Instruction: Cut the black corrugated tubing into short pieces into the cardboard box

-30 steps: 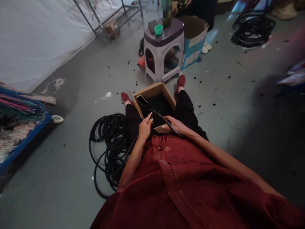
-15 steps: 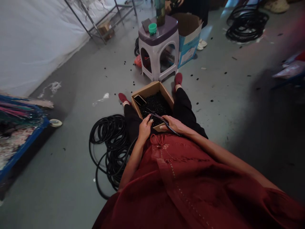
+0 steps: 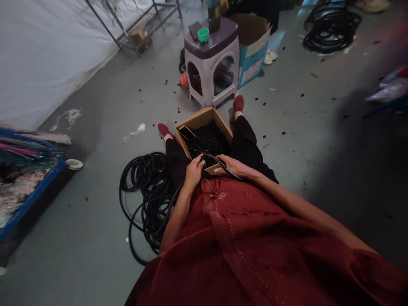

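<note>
I sit on the floor with a brown cardboard box (image 3: 204,117) between my legs; it is full of small black pieces (image 3: 208,140), and a dark phone (image 3: 186,133) lies in its left corner. My right hand (image 3: 232,165) grips long black scissors (image 3: 216,159) whose blades reach over the box. My left hand (image 3: 194,172) pinches the end of a black hose at the box's near edge, right by the blades. The hose runs down to a black coil (image 3: 148,189) on the floor to my left.
A purple-topped plastic stool (image 3: 212,63) with a green cap, a bottle and a phone stands ahead. Behind it is an open carton (image 3: 253,46) and another person. A second hose coil (image 3: 331,25) lies far right. A blue cart (image 3: 28,178) stands left. Black bits litter the floor.
My left hand's fingers have curled tighter onto the hose end by the blades. The view has shifted slightly; the hands stay at the box's near edge.
</note>
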A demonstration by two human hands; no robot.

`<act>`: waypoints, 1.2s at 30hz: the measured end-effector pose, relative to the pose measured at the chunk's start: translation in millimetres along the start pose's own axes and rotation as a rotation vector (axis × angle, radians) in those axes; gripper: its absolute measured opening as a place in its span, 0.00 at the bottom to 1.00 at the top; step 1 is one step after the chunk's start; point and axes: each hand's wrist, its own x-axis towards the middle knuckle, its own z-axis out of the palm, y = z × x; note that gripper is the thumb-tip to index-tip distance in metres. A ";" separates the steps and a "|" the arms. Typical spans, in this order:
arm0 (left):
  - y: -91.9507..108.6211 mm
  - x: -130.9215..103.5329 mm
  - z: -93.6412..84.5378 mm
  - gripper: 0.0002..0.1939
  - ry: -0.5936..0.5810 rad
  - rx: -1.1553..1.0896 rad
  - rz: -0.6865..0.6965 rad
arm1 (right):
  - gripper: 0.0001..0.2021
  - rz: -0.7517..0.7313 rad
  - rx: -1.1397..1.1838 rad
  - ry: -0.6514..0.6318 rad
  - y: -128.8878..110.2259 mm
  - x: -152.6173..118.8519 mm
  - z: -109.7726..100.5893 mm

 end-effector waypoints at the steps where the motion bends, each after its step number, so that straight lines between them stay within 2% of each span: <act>1: 0.2 0.0 0.0 0.18 -0.006 0.011 0.005 | 0.29 0.001 -0.016 0.003 0.3 0.3 0.6; 8: 3.5 2.8 -1.7 0.18 -0.037 0.065 0.029 | 0.23 -0.009 -0.214 0.004 -1.5 2.7 0.5; 14: 0.5 5.2 1.4 0.19 -0.044 0.043 -0.010 | 0.15 0.069 -0.261 0.009 -0.1 0.8 2.0; 18: -2.3 5.7 5.1 0.20 -0.059 0.037 -0.030 | 0.14 0.138 -0.270 0.024 1.9 -2.1 4.6; 22: -5.6 3.9 2.2 0.23 -0.119 0.023 -0.112 | 0.14 0.174 -0.276 0.035 2.9 -3.3 5.2; 27: -5.4 0.4 -4.9 0.18 -0.190 0.026 -0.146 | 0.15 0.208 -0.280 0.049 5.2 -4.3 5.8; 36: -9.7 6.0 -0.2 0.19 -0.120 0.025 -0.159 | 0.16 0.286 -0.239 0.069 19.9 -2.5 10.7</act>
